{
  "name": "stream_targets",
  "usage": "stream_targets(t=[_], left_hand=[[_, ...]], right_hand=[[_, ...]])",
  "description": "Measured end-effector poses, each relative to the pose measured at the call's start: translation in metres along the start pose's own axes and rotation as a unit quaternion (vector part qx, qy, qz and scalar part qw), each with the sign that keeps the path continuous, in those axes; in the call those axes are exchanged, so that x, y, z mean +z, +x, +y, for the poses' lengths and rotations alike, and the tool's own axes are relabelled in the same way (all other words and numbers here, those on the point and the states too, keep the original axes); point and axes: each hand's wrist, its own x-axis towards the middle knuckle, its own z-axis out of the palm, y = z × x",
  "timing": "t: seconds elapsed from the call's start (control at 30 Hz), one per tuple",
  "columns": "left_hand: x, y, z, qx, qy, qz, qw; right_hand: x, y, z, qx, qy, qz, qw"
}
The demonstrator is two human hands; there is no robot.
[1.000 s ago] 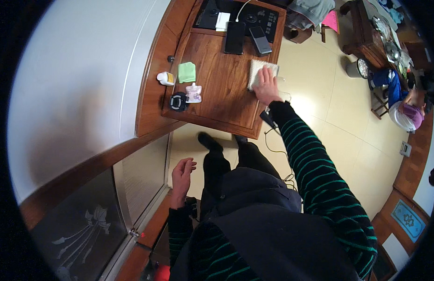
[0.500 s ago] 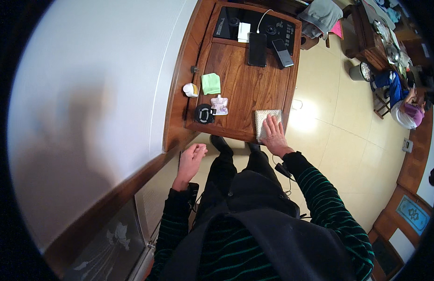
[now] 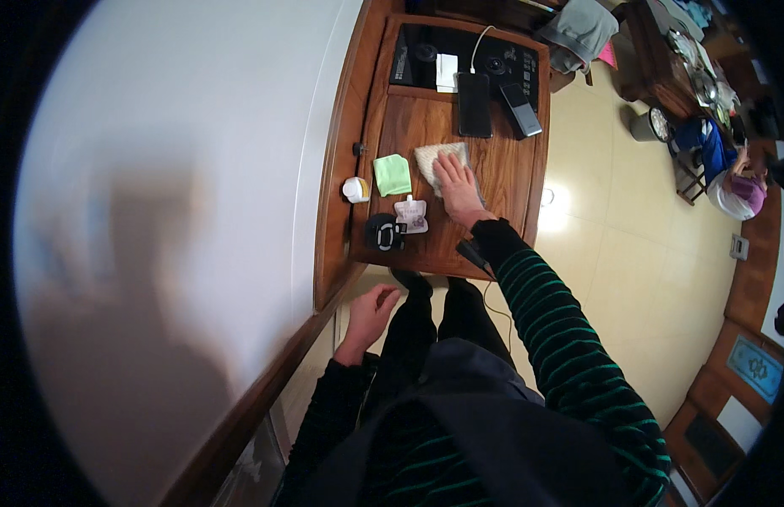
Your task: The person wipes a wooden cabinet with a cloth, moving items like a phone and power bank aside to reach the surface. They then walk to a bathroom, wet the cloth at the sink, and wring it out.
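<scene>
My right hand (image 3: 459, 188) lies flat on a folded cream-coloured cloth (image 3: 427, 158), fingers stretched out and pressing it to the wooden table (image 3: 400, 118). The cloth sits near the middle of the tabletop, just right of a folded light green cloth (image 3: 393, 176). My left hand (image 3: 371, 316) hangs below the table's near edge with its fingers curled in, and nothing shows in it. Close to the table's near left corner are a small pouch with a spout (image 3: 412, 215) and a round black object (image 3: 382, 232).
A white bottle (image 3: 355, 190) stands on the ledge by the wall. At the table's far end are a black cooktop (image 3: 449, 42), a dark phone (image 3: 475, 106) on a white cable and a second phone (image 3: 520, 110). Another person (image 3: 738, 190) sits at the far right near a bin (image 3: 650, 126).
My right hand has slid the cream cloth from the near right corner up and left across the tabletop. My left hand has shifted slightly right and down in the view.
</scene>
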Motion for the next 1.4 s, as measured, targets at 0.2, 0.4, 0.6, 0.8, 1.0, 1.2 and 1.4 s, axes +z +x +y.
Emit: stream_targets(t=[0.2, 0.4, 0.6, 0.8, 1.0, 1.2, 1.4], left_hand=[[0.017, -0.011, -0.010, -0.081, -0.005, 0.003, 0.997], [0.036, -0.013, -0.013, -0.063, -0.072, 0.029, 0.995], [0.044, -0.014, -0.001, -0.059, -0.081, 0.054, 0.993], [0.032, 0.015, 0.038, -0.002, -0.078, 0.099, 0.992], [0.012, 0.106, 0.073, 0.148, 0.020, 0.141, 0.979], [0.020, 0.203, 0.054, -0.003, 0.076, 0.131, 0.989], [0.028, 0.239, 0.026, -0.019, 0.149, 0.160, 0.976]], right_hand=[[0.002, 0.082, -0.013, -0.019, 0.001, 0.001, 1.000], [-0.001, 0.154, -0.019, -0.038, 0.012, 0.010, 0.999], [-0.005, 0.206, -0.036, -0.026, -0.101, -0.030, 0.994], [-0.021, 0.187, -0.026, -0.167, -0.136, -0.098, 0.972], [-0.025, 0.131, -0.011, -0.181, -0.047, -0.076, 0.979], [-0.020, 0.052, 0.013, -0.129, 0.013, -0.040, 0.991], [-0.024, -0.047, 0.029, -0.084, -0.005, -0.044, 0.995]])
